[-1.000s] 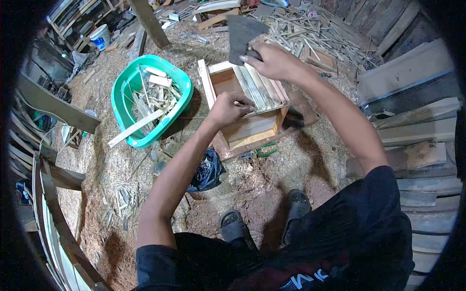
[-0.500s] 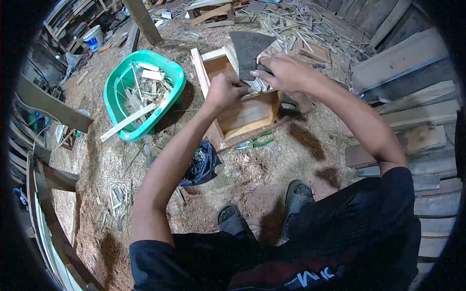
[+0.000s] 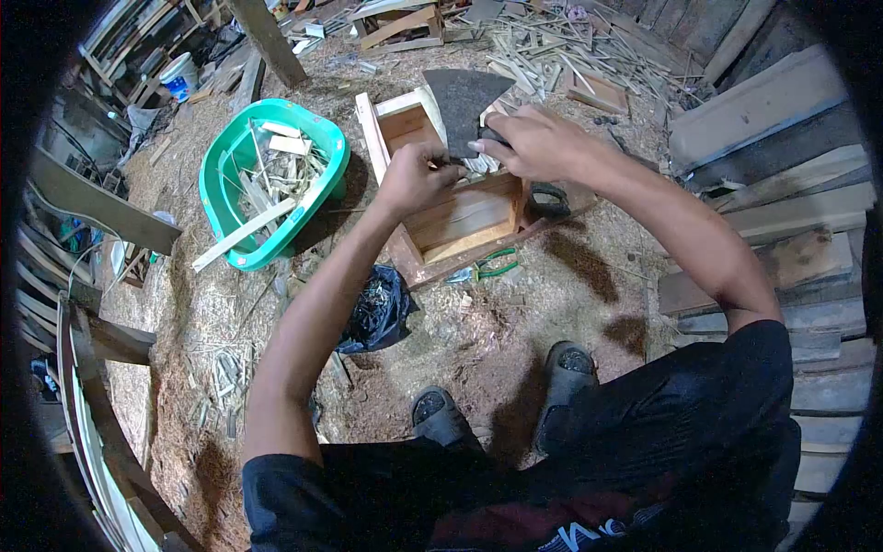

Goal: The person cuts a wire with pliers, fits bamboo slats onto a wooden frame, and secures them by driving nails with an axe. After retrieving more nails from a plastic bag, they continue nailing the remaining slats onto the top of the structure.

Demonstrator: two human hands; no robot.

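My right hand point(image 3: 533, 143) is closed round the dark handle of a broad, flared metal blade point(image 3: 467, 101), its wide end pointing away from me. My left hand point(image 3: 414, 179) is curled above the near part of an open wooden box point(image 3: 464, 216), thumb and forefinger close together. Whatever lies between those fingertips, if anything, is too small to make out. Several pale slivers point(image 3: 481, 165) show between my hands by the box's cross-piece. The box rests on a reddish-brown board point(image 3: 432, 273).
A green tub point(image 3: 210, 189) of wood scraps stands left of the box. Closer to me is a black plastic bag point(image 3: 391, 322). Green-handled pliers point(image 3: 498, 264) lie by the board. Wood strips point(image 3: 543, 55) are heaped behind, and planks point(image 3: 773, 262) are stacked at right.
The blade has shifted left and turned slightly, along with my right hand. My left hand has moved a little left, its thumb and forefinger now more visible.
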